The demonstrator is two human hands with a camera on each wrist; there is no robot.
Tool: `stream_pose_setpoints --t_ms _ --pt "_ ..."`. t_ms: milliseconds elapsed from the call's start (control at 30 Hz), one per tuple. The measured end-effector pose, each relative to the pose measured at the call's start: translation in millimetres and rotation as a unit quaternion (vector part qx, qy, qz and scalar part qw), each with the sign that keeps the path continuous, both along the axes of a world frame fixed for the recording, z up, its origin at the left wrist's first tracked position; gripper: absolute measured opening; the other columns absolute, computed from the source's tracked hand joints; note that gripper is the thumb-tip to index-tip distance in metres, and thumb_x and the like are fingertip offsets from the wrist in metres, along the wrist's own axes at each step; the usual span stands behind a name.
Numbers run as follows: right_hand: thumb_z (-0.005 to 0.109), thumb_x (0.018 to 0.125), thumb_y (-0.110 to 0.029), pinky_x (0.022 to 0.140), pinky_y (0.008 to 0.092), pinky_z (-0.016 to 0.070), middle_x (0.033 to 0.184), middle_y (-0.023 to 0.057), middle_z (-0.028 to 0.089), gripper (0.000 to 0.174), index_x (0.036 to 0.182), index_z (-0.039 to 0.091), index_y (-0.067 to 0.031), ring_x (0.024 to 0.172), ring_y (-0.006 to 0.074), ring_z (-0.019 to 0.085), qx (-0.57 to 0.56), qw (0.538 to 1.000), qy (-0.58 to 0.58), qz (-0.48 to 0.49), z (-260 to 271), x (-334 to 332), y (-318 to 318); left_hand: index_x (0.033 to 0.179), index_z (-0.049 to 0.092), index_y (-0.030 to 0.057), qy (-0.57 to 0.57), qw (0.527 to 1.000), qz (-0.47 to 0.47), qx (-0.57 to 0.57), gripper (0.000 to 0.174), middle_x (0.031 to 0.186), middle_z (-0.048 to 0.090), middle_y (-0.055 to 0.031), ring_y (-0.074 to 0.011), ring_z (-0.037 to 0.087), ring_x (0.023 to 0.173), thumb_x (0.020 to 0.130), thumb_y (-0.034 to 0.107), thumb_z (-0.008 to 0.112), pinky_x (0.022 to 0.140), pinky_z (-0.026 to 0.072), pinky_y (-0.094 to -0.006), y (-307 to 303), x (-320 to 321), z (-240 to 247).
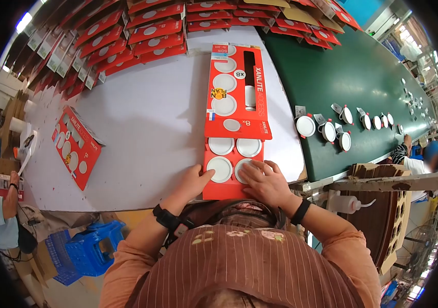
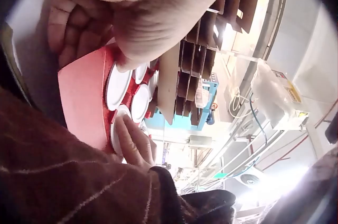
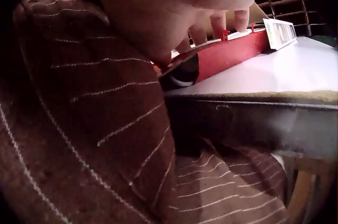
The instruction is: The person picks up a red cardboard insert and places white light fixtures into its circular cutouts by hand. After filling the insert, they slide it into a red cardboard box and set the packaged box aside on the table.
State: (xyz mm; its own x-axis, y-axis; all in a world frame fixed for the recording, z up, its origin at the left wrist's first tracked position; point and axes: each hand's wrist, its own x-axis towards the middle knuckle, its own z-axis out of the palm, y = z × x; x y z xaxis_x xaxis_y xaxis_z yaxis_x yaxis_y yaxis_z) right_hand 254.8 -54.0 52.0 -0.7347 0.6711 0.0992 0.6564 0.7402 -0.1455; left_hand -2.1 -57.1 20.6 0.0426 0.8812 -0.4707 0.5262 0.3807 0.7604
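A red cardboard insert (image 1: pixel 221 192) lies at the table's near edge, carrying rows of round white lamps (image 1: pixel 218 169). Its far part runs under or into a red printed sleeve box (image 1: pixel 217 125) marked XANLITE. My left hand (image 1: pixel 194 180) grips the insert's left edge, thumb over the near left lamp; the left wrist view shows the fingers curled along its side. Over the near right lamp lies my right hand (image 1: pixel 267 184), its fingers extended and fingertips on the lamps. From the right wrist view, the red side wall (image 3: pixel 227 57) rises beneath those fingers.
Another printed red carton (image 1: pixel 78 149) lies to the left. Stacked red cartons (image 1: pixel 157 36) line the back. White lamps with tags (image 1: pixel 327 131) stand on the green belt (image 1: pixel 311 66) to the right. Blue crates (image 1: pixel 88 251) sit below left; other people are at both sides.
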Motion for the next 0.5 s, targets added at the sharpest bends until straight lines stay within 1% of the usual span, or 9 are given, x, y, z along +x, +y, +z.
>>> stream_pose_setpoints --t_ms 33,67,133,167,233,333,367,433,500 --pt "0.064 0.080 -0.033 0.101 0.0407 0.0343 0.129 0.0019 0.050 0.047 0.123 0.056 -0.0151 0.122 0.0212 0.042 0.000 1.000 0.002 -0.004 2 -1 0 0.091 0.058 -0.0058 0.006 1.000 0.000 -0.002 0.043 0.082 0.064 -0.0153 -0.0181 0.059 0.072 0.085 0.036 0.061 0.064 0.0467 -0.0351 0 1 1" --pt "0.064 0.080 -0.033 0.102 0.0412 0.0339 0.129 0.0028 0.050 0.047 0.123 0.056 -0.0143 0.122 0.0216 0.042 -0.012 1.000 -0.007 0.000 5 -1 1 0.091 0.058 -0.0058 0.008 1.000 -0.005 0.000 0.043 0.082 0.064 -0.0153 -0.0181 0.059 0.072 0.085 0.036 0.061 0.064 0.0467 -0.0351 -1 0 -3" --pt "0.064 0.080 -0.033 0.103 0.0417 0.0334 0.129 0.0036 0.049 0.047 0.123 0.056 -0.0135 0.122 0.0220 0.042 -0.021 1.000 -0.015 0.001 7 1 1 0.093 0.058 -0.0061 -0.033 0.999 0.011 0.026 0.042 0.085 0.064 -0.0131 -0.0168 0.058 0.073 0.086 0.035 0.061 0.065 0.0465 -0.0339 -1 -1 -10" --pt "0.064 0.080 -0.032 0.103 0.0422 0.0334 0.130 0.0045 0.049 0.048 0.122 0.056 -0.0124 0.123 0.0226 0.042 -0.024 1.000 0.006 -0.006 7 2 -1 0.093 0.058 -0.0061 -0.032 0.999 0.009 0.027 0.042 0.085 0.064 -0.0131 -0.0168 0.058 0.073 0.086 0.035 0.061 0.065 0.0465 -0.0339 -2 -3 -13" --pt "0.065 0.079 -0.032 0.104 0.0427 0.0334 0.130 0.0054 0.049 0.048 0.122 0.055 -0.0113 0.123 0.0232 0.043 -0.026 0.999 0.028 -0.012 5 8 -3 0.094 0.058 -0.0057 -0.038 0.999 0.026 -0.009 0.040 0.084 0.063 -0.0097 -0.0150 0.056 0.073 0.088 0.034 0.060 0.065 0.0459 -0.0319 0 -3 0" --pt "0.066 0.078 -0.030 0.104 0.0431 0.0337 0.131 0.0066 0.049 0.049 0.120 0.056 -0.0088 0.123 0.0245 0.043 -0.007 0.997 0.062 -0.034 -2 18 -13 0.093 0.058 -0.0047 -0.071 0.996 0.061 0.004 0.038 0.079 0.060 -0.0066 -0.0129 0.054 0.070 0.089 0.033 0.059 0.062 0.0447 -0.0301 -1 -7 -1" --pt "0.067 0.077 -0.029 0.103 0.0431 0.0341 0.130 0.0065 0.049 0.047 0.118 0.057 -0.0082 0.123 0.0242 0.043 0.000 0.998 0.059 -0.032 -5 20 -15 0.093 0.058 -0.0047 -0.070 0.996 0.060 0.002 0.038 0.079 0.060 -0.0066 -0.0129 0.054 0.070 0.089 0.033 0.059 0.062 0.0447 -0.0301 -2 -8 -2" --pt "0.067 0.077 -0.028 0.103 0.0431 0.0345 0.130 0.0065 0.050 0.045 0.116 0.059 -0.0077 0.122 0.0239 0.044 0.007 0.998 0.057 -0.032 -5 19 -15 0.090 0.058 -0.0040 -0.063 0.995 0.059 -0.046 0.037 0.076 0.058 -0.0046 -0.0111 0.051 0.069 0.090 0.033 0.058 0.060 0.0431 -0.0289 -1 -9 -2" --pt "0.067 0.077 -0.027 0.103 0.0429 0.0351 0.126 0.0060 0.052 0.041 0.113 0.062 -0.0078 0.122 0.0239 0.044 0.012 0.998 0.059 -0.029 -3 16 -12 0.090 0.057 -0.0034 -0.043 0.997 0.049 -0.037 0.037 0.076 0.058 -0.0043 -0.0106 0.050 0.069 0.090 0.033 0.058 0.060 0.0427 -0.0286 -1 -7 4"
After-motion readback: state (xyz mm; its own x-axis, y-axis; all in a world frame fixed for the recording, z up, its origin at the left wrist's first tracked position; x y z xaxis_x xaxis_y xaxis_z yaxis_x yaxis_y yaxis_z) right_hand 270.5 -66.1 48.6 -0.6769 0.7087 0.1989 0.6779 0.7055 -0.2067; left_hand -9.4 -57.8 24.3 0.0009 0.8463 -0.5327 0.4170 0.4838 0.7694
